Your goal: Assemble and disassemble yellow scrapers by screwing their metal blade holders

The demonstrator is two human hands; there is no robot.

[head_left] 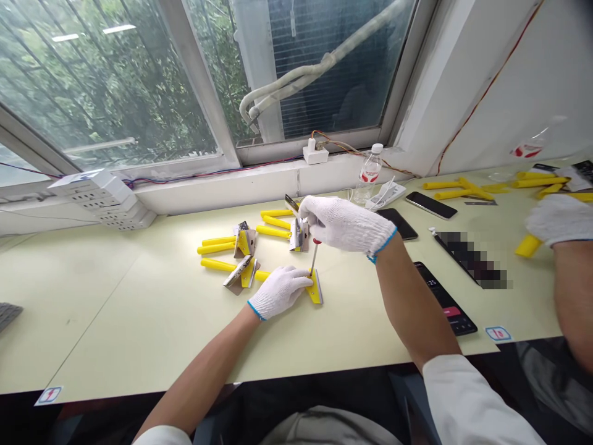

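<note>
My left hand (281, 289), in a white glove with a blue cuff, presses a yellow scraper (316, 290) down on the table, its fingers closed about the part near the head. Part of the scraper's handle lies under the glove. Above it, my gloved right hand (340, 221) grips a screwdriver (315, 254); a bit of red handle shows below the fingers. The screwdriver stands nearly upright, its tip at the scraper head. Several other yellow scrapers with packaging cards lie just beyond, such as one scraper (217, 265) left of my left hand and another scraper (273, 232) behind it.
A phone (447, 303) lies by my right forearm, with more dark phones (430, 204) behind. A water bottle (369, 174) and a power strip (386, 193) stand by the window. White boxes (106, 198) are stacked back left. A co-worker's gloved hand (563, 219) holds something yellow at right.
</note>
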